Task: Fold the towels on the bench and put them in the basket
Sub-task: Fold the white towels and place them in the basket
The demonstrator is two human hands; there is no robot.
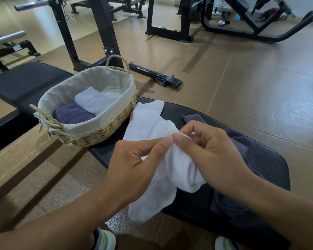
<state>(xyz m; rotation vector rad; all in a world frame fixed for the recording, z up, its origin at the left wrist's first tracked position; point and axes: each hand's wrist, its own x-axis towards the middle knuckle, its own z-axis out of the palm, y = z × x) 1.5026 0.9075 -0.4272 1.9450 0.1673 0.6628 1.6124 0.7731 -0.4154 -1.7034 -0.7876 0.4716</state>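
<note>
Nearest the lens: two light sneakers (105, 239) on the speckled brown floor (260, 98), toes peeking in at the bottom edge. Just above, both bare forearms reaching in toward the middle. Left hand (134, 159) with thumb and forefinger pinching an edge of the white towel (152, 186); right hand (211, 152) pinching the same edge, thumbs almost touching, remaining fingers curled. White towel crumpled, partly lifted, one end stretched away toward the basket, the other drooping over the near edge of the black padded counter (271, 165). Purple towel (242, 141) lying rumpled on the counter beneath and beyond the right hand, unfolded, partly hidden by the wrist.

Woven straw basket (105, 127) with pale cloth lining and rope handles standing on the counter to the left of the white towel, close beside it. Inside: one folded white towel (92, 102) resting against one folded purple towel (72, 114).

Farther back: black steel gym frames (105, 29), chrome bars (9, 37), a loose black bracket (155, 74) lying on the floor.
</note>
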